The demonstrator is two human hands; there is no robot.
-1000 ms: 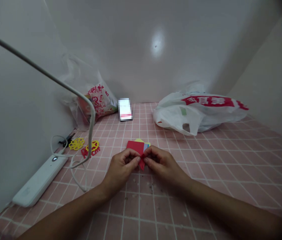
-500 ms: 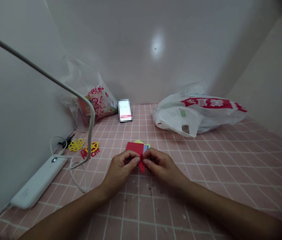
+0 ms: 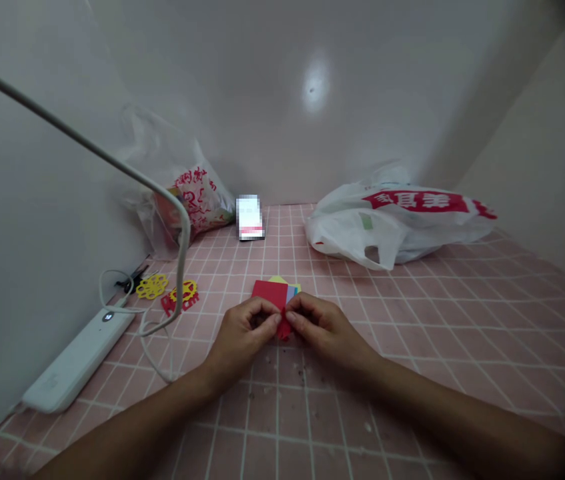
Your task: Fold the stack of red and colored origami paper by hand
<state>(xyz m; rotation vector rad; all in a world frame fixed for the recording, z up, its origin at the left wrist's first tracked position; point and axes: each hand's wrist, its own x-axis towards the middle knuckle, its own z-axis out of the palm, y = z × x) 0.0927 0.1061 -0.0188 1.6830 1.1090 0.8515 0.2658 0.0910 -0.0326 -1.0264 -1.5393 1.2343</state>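
Observation:
Between my two hands is a small piece of folded red paper (image 3: 285, 328), pinched from both sides and crumpled at its lower end. My left hand (image 3: 247, 327) grips it between thumb and fingers. From the other side my right hand (image 3: 325, 327) pinches it, the fingertips of both hands almost meeting. Just beyond the fingers lies a stack of coloured paper with a red sheet (image 3: 271, 291) on top; yellow, lilac and blue edges show on its right. My fingers hide part of the held paper and the stack's near side.
A white power bank (image 3: 79, 360) with a cable lies at left, near yellow cut-out shapes (image 3: 152, 287) and red lettering (image 3: 172, 305). A grey cable (image 3: 87, 143) crosses the upper left. Behind stand a phone (image 3: 249, 217), a clear bag (image 3: 197, 193) and a white bag (image 3: 352, 227).
The lower end of the red paper, a longer point before, is now shorter and more crumpled. Both hands keep their pinch in nearly the same place. The view has tilted slightly.

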